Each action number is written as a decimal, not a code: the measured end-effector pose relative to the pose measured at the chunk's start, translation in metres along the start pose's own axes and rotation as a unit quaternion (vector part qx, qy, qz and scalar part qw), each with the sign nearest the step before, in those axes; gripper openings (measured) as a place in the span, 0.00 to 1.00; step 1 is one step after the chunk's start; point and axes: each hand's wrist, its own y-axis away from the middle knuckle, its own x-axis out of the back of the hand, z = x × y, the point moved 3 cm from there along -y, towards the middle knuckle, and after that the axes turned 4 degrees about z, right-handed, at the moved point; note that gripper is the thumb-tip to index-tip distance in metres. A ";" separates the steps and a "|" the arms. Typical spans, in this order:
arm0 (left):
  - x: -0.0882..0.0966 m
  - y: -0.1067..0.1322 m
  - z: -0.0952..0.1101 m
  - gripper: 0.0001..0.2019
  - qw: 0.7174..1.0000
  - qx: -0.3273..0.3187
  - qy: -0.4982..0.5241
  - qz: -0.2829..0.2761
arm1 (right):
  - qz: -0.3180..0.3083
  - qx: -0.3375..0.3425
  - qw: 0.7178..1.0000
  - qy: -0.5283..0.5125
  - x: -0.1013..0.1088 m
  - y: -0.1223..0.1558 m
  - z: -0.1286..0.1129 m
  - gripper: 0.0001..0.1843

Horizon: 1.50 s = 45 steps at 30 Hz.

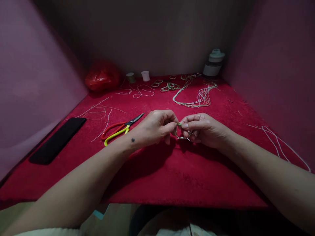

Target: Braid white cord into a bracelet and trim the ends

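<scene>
- my left hand (157, 126) is curled shut, thumb and forefinger pinching one side of a small beaded loop (181, 133) at the middle of the table.
- my right hand (200, 127) is closed the same way, fingertips (185, 125) pinched on the other side of that loop, so the two hands meet almost knuckle to knuckle.
- the loop hangs just below the pinch, greenish at the top and pale lower down, close above the red cloth (172, 177); i cannot tell whether it touches the cloth.
- just left of my left hand lie scissors (120, 128) with one orange and one yellow handle, blades pointing toward the hand, apart from it.
- further left, near the table edge, a black phone (57, 140) lies flat, screen dark.
- loose pale cord offcuts (100, 113) are scattered between the phone and the scissors.
- behind my hands, well apart, a long bundle of pale cords (197, 96) lies looped on the cloth.
- beyond that, a cluster of small finished loops (169, 86) sits near the back wall.
- at the back left is a red plastic bag (102, 77), then two small spools (137, 77) beside it.
- in the back right corner stands a pale lidded container (213, 64).
- more pale cord (278, 141) trails along the right edge, beside my right forearm.
</scene>
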 end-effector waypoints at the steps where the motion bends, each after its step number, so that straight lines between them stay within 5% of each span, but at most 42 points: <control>1: 0.000 0.000 0.000 0.04 1.000 0.004 0.002 0.000 | -0.003 -0.007 1.000 -0.001 0.000 0.000 0.000 0.08; 8: 0.001 0.000 0.001 0.03 0.998 -0.047 -0.025 0.035 | -0.017 -0.030 0.999 -0.017 -0.003 0.002 -0.001 0.07; 17: -0.001 -0.002 -0.003 0.06 0.997 0.044 0.060 -0.012 | -0.028 -0.008 0.999 -0.047 0.000 0.001 0.000 0.07; 27: 0.009 -0.003 0.001 0.05 0.979 0.033 0.135 0.149 | 0.002 0.018 0.995 -0.101 -0.002 0.001 -0.004 0.10; 38: 0.006 -0.006 -0.005 0.03 0.979 0.035 0.147 0.135 | 0.034 0.055 0.994 -0.093 -0.001 -0.003 -0.002 0.10; 45: 0.004 -0.005 -0.002 0.04 0.982 -0.025 0.112 0.151 | 0.051 0.040 0.996 -0.066 0.002 -0.002 -0.001 0.08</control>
